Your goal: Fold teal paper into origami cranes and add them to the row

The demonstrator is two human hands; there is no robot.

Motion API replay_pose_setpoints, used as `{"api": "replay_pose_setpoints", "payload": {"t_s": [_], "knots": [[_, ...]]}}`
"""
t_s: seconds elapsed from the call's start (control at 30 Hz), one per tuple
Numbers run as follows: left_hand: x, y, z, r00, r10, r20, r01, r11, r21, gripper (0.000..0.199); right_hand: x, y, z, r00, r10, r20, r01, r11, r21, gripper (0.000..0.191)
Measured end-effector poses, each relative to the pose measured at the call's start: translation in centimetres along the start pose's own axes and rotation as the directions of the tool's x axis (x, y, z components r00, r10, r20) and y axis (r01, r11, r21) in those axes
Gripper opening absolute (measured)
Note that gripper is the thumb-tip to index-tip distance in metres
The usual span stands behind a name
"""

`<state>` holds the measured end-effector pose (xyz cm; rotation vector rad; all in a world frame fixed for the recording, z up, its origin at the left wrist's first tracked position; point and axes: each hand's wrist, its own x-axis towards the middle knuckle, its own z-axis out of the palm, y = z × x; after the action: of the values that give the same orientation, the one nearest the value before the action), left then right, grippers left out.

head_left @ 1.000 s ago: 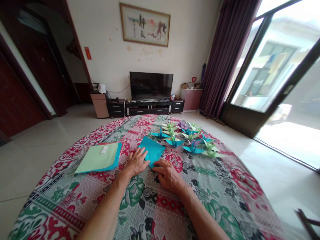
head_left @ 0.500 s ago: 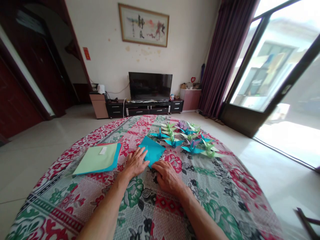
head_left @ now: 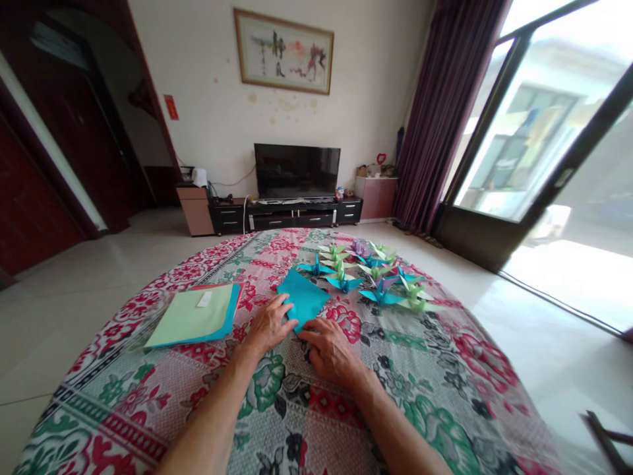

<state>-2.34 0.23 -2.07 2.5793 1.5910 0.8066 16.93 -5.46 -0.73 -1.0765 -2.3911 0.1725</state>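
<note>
A blue sheet of origami paper (head_left: 307, 295), folded along its left side, lies on the table in front of me. My left hand (head_left: 270, 324) is at its left edge, fingers curled and thumb near the lower corner, gripping the fold. At the near corner, my right hand (head_left: 330, 346) pinches the paper between thumb and bent fingers. What lies under the fingertips is partly hidden. Beyond and to the right stand several folded paper cranes (head_left: 380, 291) in blue, green and purple.
Left of my hands lies a stack of coloured paper (head_left: 195, 315), pale green on top, with a small white slip (head_left: 204, 299) on it. A patterned tablecloth (head_left: 405, 402) covers the round table. Farther off, a television (head_left: 297, 171) stands on a low cabinet.
The blue paper has shifted slightly right. My left fingers have drawn back from its surface to its left edge and curled more. My right hand has barely moved.
</note>
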Motion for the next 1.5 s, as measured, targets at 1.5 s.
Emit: {"api": "replay_pose_setpoints", "payload": {"t_s": [1.5], "knots": [[-0.8, 0.7, -1.0, 0.958, -0.092, 0.271, 0.095, 0.995, 0.004, 0.053, 3.4, 1.2, 0.0, 1.0, 0.008, -0.028, -0.007, 0.999, 0.032, 0.036]]}}
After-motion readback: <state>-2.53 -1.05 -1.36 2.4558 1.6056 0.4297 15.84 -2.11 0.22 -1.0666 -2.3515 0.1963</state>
